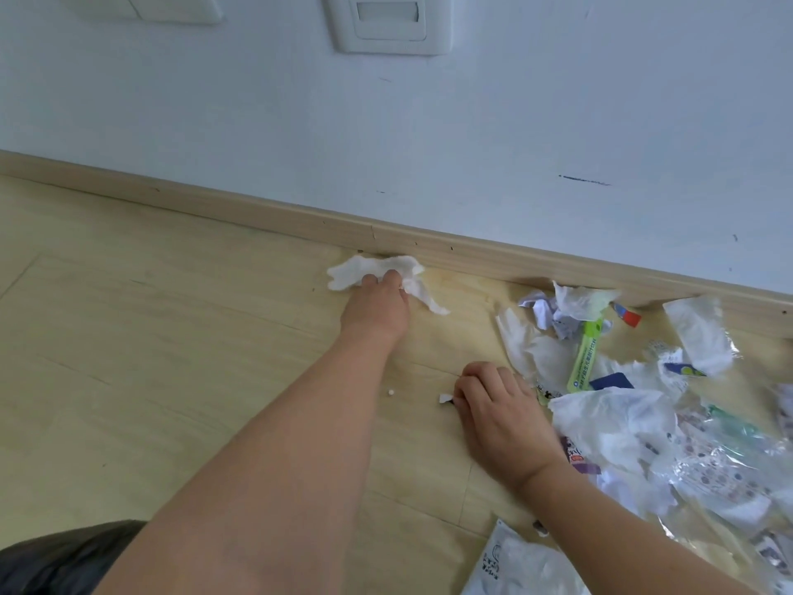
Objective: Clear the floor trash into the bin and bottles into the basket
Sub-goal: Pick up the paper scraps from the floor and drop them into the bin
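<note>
Pale wood-look plank floor (150, 337) fills the lower frame, meeting a matching skirting board (257, 212) that runs diagonally from mid left to the right edge. Above it, a white wall (515, 122) carries a white switch plate (388, 21) at top centre. At frame centre the left hand (377, 307) grips a crumpled white tissue (364, 270) lying against the skirting. Lower right of centre, the right hand (500, 412) has curled fingers pinching what looks like a small paper scrap (445, 398). A litter pile (643, 423) of wrappers, tissues and plastic spreads across the right side, a green wrapper (585, 358) among it.
</note>
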The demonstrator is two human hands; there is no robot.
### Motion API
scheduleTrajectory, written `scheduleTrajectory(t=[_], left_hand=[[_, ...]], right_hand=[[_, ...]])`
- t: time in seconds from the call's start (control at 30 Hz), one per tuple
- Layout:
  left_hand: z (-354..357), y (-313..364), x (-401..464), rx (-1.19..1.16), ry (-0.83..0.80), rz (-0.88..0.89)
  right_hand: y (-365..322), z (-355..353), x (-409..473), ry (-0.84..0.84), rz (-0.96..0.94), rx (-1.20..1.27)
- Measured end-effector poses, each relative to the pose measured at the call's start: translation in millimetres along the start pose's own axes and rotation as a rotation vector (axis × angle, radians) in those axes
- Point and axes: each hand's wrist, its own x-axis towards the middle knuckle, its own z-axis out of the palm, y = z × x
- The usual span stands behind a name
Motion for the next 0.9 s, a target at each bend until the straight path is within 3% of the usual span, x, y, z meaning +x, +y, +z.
scheduleTrajectory(t=[0.23, 0.37, 0.5, 0.63, 0.77, 0.9], left_hand=[[-0.9, 7.3, -25.5, 0.186, -0.245, -0.152], [-3.6, 4.2, -60.0, 0.356, -0.373, -0.031], [-41.5, -11.1, -106.4, 0.243, -0.183, 0.04], [-95.1, -34.3, -180.9, -0.036, -0.006, -0.028], [-130.5, -61.5, -264.2, -0.297, 0.114, -0.139], [-162.9, -68.2, -353.1, -0.558, 0.294, -0.225]], right_hand=[[2.8, 0.5, 3.4, -0.018, -0.025, -0.013], [6.8, -0.2, -0.3, -0.022, -0.019, -0.022], [7.3, 1.0, 2.2, -0.136, 0.047, -0.023], [-25.1, -27.8, -4.4, -0.38, 0.323, 0.124], [-80.9, -101.3, -16.2, -0.307, 0.404, 0.485], [-135.5, -197.7, -20.6, -0.272, 0.38, 0.62]])
